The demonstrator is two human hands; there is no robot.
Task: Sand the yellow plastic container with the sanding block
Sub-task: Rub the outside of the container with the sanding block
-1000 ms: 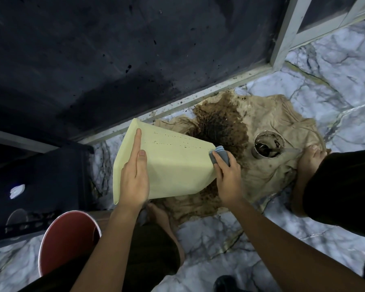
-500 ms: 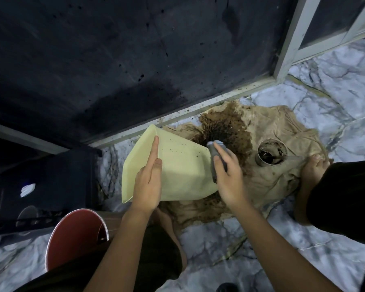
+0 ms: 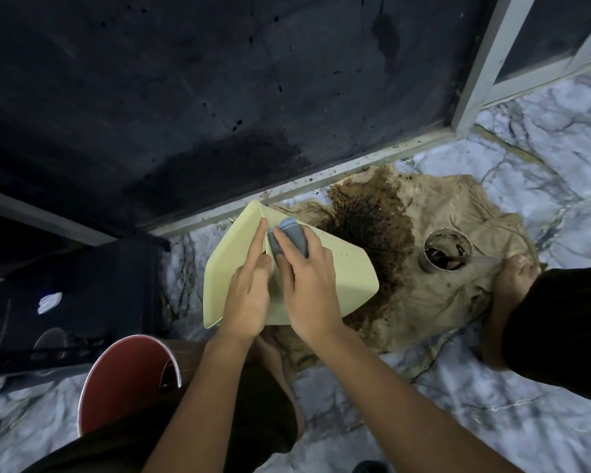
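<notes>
Nearest the camera, a red bucket [image 3: 127, 380] stood on the marble floor [image 3: 372, 414] beside the person's knee. Just beyond it, the left hand [image 3: 248, 291] lay flat on the yellow plastic container [image 3: 342, 278], fingers stretched along its upper face, steadying it without gripping. The right hand [image 3: 304, 285] was curled around the grey-blue sanding block [image 3: 289, 238] and pressed it against the container near the rim, right next to the left forefinger. The container lay tipped on its side, its open mouth turned left, resting over a stained tan cloth [image 3: 440, 302] spread on the floor.

With the block so close to the left fingers, a stroke running wide would likely have scraped them. The left hand only pressed down, so a hard push could have slid or rolled the smooth plastic out from under it. The thin wall would probably flex under pressure, leaving the sanding uneven.

Farther off, a small cup of dark liquid [image 3: 446, 250] sat on the cloth beside a bare foot [image 3: 512, 278]; a skidding container might have tipped it. Beyond stood a dark wall panel [image 3: 253, 80].
</notes>
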